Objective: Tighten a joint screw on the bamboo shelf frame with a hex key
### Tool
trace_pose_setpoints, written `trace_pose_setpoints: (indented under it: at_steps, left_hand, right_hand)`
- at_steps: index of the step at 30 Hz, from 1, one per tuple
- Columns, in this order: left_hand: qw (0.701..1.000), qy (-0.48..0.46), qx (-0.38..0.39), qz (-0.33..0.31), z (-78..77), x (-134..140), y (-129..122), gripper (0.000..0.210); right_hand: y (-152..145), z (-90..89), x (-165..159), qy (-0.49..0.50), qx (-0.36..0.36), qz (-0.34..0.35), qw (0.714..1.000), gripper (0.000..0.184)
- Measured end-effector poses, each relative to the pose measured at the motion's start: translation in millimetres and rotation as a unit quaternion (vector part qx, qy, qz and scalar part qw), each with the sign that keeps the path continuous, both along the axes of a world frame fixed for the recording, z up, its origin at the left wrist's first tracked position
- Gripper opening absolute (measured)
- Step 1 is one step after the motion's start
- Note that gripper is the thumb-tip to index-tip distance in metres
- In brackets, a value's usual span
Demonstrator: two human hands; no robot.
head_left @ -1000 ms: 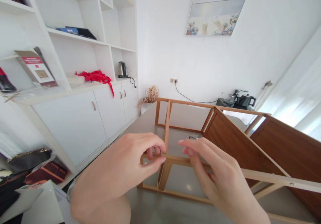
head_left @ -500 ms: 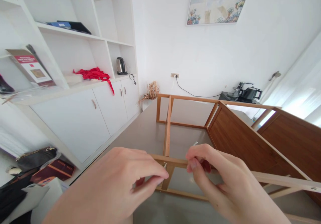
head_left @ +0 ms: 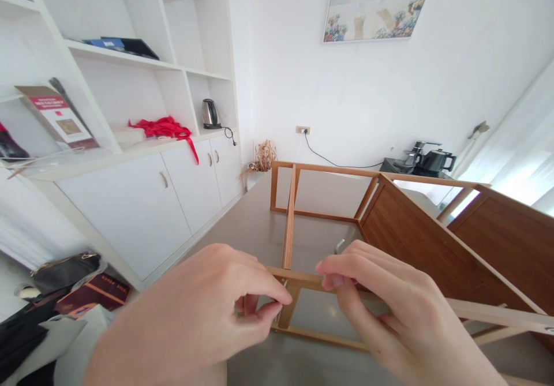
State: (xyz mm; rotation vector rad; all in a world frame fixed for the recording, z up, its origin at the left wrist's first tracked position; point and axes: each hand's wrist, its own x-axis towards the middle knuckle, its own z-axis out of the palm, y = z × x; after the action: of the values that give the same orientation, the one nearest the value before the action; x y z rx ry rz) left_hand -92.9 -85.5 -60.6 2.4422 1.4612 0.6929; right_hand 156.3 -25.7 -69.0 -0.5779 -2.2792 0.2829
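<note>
My right hand (head_left: 385, 305) is closed, thumb against forefinger. A short, bent silver end, apparently of a hex key (head_left: 340, 246), sticks up behind its fingers; the rest is hidden by the hand. To its left, my left hand (head_left: 203, 305) is pinched at the near rail of a wooden shelf frame (head_left: 289, 224). Its fingertips are beside a small metal screw or bolt (head_left: 285, 283) where the rails meet; whether they grip anything is hidden. The frame lies on its side, with brown slatted panels (head_left: 407, 218) to the right.
A grey table surface (head_left: 246, 224) lies under the frame. White cabinets (head_left: 130, 213) line the left, with a steel kettle (head_left: 210, 113) and red ribbon (head_left: 167, 126) on the shelves. Bags and boxes (head_left: 93, 293) are piled at lower left. A black kettle (head_left: 437, 160) stands at the back right.
My right hand has shifted and turned slightly, and more of the silver bent end shows above it. My left hand stays at the joint, its fingers curled a little more.
</note>
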Motion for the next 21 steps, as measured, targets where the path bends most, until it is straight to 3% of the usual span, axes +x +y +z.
trace_pose_setpoints:
  at_steps: [12,15,21]
  left_hand:
    - [0.999,0.01,-0.031,0.007,-4.4,-4,-2,0.032]
    - [1.0,-0.002,-0.026,0.011,-5.2,-3,-1,0.03]
    - [0.998,0.015,-0.055,0.023,7.6,4,0,0.034]
  right_hand:
    - [-1,-2.5,-7,-0.023,0.011,-0.001,1.0,0.016]
    - [-1,-6.4,-13,-0.02,0.045,-0.01,0.999,0.02]
    - [4,-14.7,-22,-0.014,0.071,-0.018,0.997,0.014]
